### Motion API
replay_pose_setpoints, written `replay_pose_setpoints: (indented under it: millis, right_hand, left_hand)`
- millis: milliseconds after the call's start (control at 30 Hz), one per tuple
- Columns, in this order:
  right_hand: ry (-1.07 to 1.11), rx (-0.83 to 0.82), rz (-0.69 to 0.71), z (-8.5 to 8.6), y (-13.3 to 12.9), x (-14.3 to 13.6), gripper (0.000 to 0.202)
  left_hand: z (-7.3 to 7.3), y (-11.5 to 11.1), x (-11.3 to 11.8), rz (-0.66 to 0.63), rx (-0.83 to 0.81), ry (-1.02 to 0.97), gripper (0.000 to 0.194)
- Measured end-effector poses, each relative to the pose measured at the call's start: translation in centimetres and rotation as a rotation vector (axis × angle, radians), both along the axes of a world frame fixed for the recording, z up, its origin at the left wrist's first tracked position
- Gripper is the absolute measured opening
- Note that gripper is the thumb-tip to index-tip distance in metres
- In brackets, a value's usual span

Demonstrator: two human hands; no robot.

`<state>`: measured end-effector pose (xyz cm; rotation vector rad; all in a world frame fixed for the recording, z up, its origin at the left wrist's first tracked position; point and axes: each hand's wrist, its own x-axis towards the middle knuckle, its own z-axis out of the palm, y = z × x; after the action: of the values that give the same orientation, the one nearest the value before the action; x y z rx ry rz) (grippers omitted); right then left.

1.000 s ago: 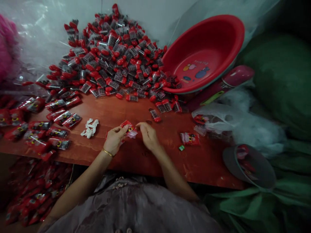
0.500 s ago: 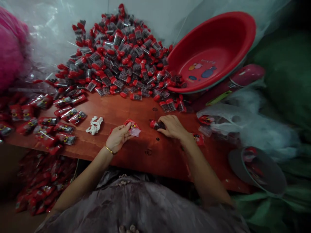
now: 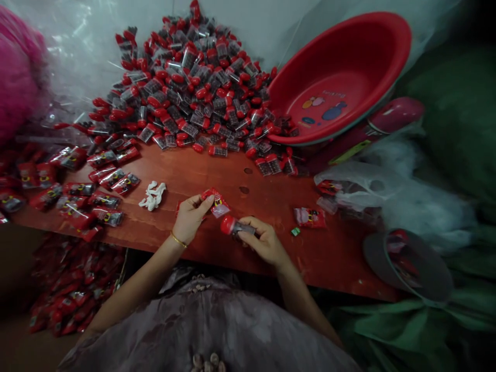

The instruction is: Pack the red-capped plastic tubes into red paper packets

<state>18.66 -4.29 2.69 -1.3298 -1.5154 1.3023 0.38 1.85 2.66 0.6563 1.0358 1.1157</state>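
My left hand (image 3: 190, 217) pinches a small red printed packet (image 3: 217, 202) by its left part, over the middle of the wooden table (image 3: 186, 170). Just to the right, my right hand (image 3: 263, 240) is closed on a clear bottle with a red cap (image 3: 228, 224); the cap points left, close below the packet. Dark contents show through the bottle. A large pile of similar red-capped bottles (image 3: 186, 88) rises at the back of the table. Several filled red packets (image 3: 110, 181) lie on the left side.
White crumpled pieces (image 3: 152, 196) lie left of my left hand. A tilted red basin (image 3: 341, 77) leans at the back right. Another red packet (image 3: 315, 217), a green scrap (image 3: 295, 231), plastic bags (image 3: 418, 201) and a grey container (image 3: 434, 268) are on the right.
My right hand has moved left and nearer to my body with the bottle, now beside the packet. My left hand and the packet have shifted slightly right. The packet and green scrap on the right are uncovered.
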Motion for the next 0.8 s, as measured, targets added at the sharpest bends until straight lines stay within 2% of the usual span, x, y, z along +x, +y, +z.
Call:
replay_pose_setpoints:
  millis: [200, 433, 633, 800]
  right_hand:
    - [0.154, -0.103, -0.01, -0.8, 0.9, -1.1, 0.021]
    - [0.211, -0.11, -0.134, -1.9, 1.1, -1.7, 0.026]
    - [0.148, 0.004, -0.157, -1.8, 1.1, -2.3, 0.022]
    - [-0.02, 0.271, -0.297, -2.1, 1.1, -3.7, 0.018]
  left_hand:
    - [0.1, -0.4, -0.3, -0.028, 0.058, 0.071, 0.031]
    - [-0.1, -0.4, 0.0, -0.021, 0.104, 0.045, 0.034]
    - [-0.3, -0.8, 0.7, -0.03, 0.111, 0.016, 0.028]
    - [-0.7, -0.9, 1.0, 0.007, 0.059, -0.015, 0.03]
